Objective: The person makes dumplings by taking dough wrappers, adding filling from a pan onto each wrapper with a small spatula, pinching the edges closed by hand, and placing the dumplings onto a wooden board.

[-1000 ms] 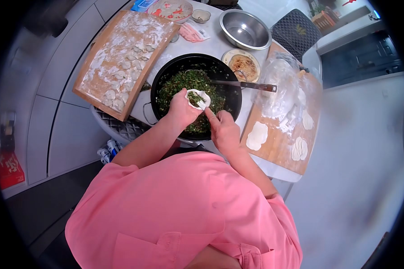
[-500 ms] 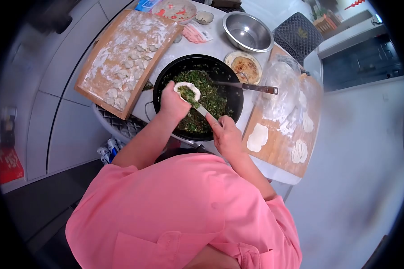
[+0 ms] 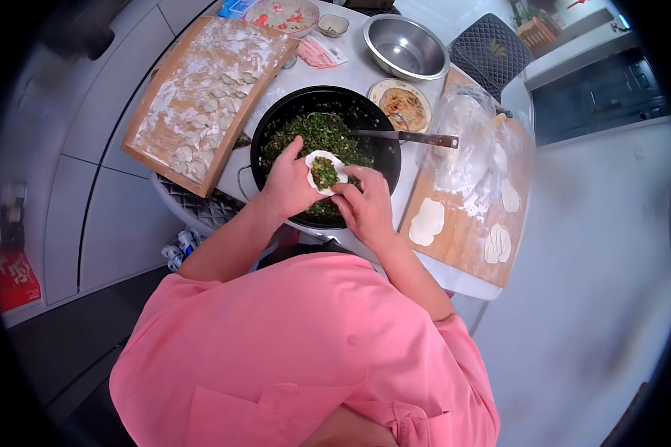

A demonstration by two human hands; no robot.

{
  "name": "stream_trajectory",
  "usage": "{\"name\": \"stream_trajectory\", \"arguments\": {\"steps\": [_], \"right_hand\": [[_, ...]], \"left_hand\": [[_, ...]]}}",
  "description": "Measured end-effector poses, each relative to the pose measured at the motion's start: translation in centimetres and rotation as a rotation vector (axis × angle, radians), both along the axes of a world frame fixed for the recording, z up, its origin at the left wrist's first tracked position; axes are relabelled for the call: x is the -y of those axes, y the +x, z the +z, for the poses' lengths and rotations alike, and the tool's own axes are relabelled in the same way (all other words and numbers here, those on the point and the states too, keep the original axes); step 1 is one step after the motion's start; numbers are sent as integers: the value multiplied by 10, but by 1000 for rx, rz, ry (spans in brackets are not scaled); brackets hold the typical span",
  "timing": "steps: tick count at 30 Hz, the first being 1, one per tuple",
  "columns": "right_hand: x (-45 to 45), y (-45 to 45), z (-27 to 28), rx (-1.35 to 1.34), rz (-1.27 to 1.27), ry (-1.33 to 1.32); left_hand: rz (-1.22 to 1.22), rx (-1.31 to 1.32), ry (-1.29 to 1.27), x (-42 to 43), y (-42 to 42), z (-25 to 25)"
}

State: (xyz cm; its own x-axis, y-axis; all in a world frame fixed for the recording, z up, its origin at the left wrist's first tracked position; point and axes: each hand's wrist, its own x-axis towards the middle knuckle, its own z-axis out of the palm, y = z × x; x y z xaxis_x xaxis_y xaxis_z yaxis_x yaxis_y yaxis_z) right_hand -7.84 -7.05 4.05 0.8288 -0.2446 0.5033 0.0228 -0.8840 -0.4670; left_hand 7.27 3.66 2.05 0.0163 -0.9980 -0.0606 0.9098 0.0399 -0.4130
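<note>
My left hand cups a round white dumpling wrapper over the pan, its thumb pointing up and away from the wrapper. A mound of chopped green filling lies in the middle of the wrapper. From the other side, my right hand pinches the wrapper's near right edge between its fingers. Below both hands sits a big black pan with more green filling in it. A wooden-handled utensil rests across the pan's right rim.
To the left, a floured board carries several folded dumplings. A second board on the right holds flat wrappers and a plastic bag. Behind the pan are a steel bowl and a plate with a flatbread.
The pale spoon has left my right hand, which now grips the wrapper's edge. My left hand and the wrapper have moved slightly right and nearer to me.
</note>
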Motion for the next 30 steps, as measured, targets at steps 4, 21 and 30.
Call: {"name": "stream_trajectory", "arguments": {"steps": [4, 21, 30], "right_hand": [[2, 5, 10, 14, 38, 196], [6, -9, -10, 27, -83, 998], [-3, -4, 17, -273, 161, 950]], "left_hand": [[84, 938, 249, -4, -19, 19], [232, 1499, 353, -11, -50, 23], [294, 1749, 292, -14, -52, 23]]}}
